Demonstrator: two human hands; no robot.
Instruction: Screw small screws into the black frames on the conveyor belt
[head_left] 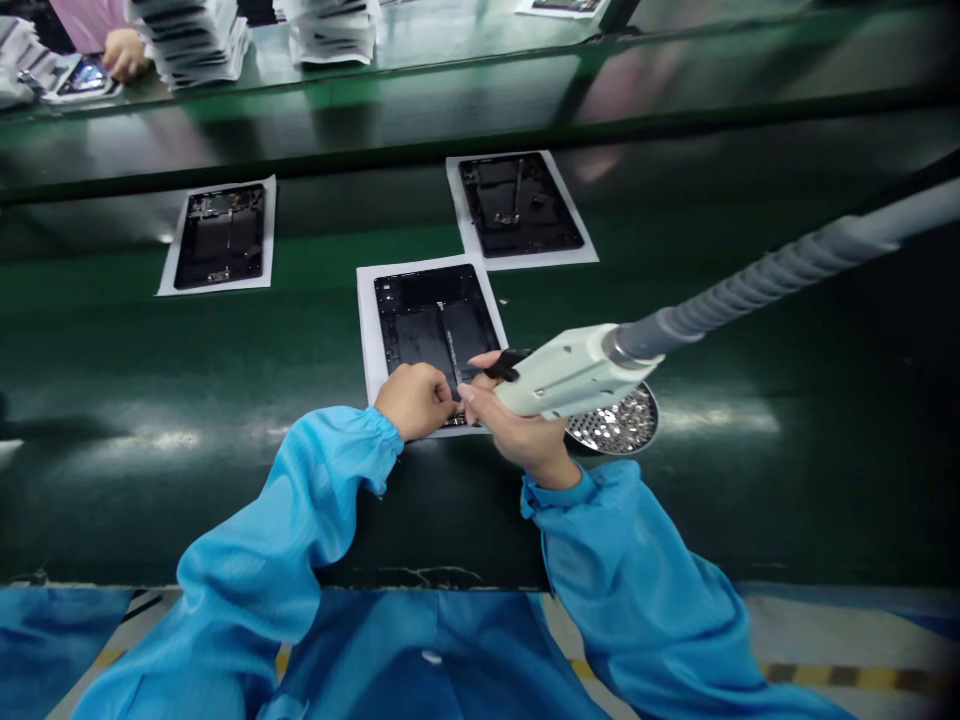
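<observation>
In front of me a black tablet housing [420, 325] lies on a white sheet [367, 340], with a thin flat strip running down its middle. My left hand [420, 400] rests at the housing's lower edge. Its fingertips are pinched together, and whatever they hold is hidden. My right hand [517, 425] holds a pale, boxy hand tool [562, 372] with a grey ribbed hose or cord sleeve. The right thumb and forefinger reach close to the left fingertips, over the small parts at the housing's lower edge. A round dish [619, 425] of small shiny metal pieces is partly behind the tool.
Two more black tablet housings lie on white sheets, one at the left [221, 235] and one at the upper right [517, 205]. On the raised shelf beyond are stacks of white sheets [199, 40] and another person's hand [124, 55]. The grey hose [765, 275] crosses the right side.
</observation>
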